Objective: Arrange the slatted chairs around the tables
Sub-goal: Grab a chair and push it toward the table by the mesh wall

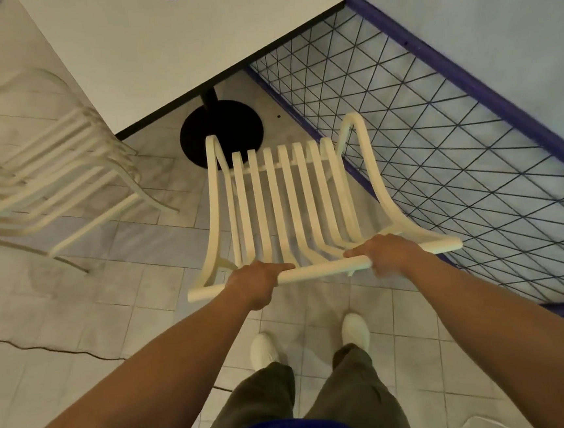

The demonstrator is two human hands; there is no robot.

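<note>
Fingers (280,267) of our left hand (257,282) and right hand (384,254) clamped around top rail of cream slatted chair (289,199), hands apart. Chair seat extends ahead of our fingers toward white table (164,50) and its black base (225,126). Second slatted chair (49,186) far left; wire fence (437,138) just right.

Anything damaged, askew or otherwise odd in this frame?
A dark wavy crack or cable crosses the floor tiles at lower left; which it is can't be told. The held slatted chair looks intact.
</note>
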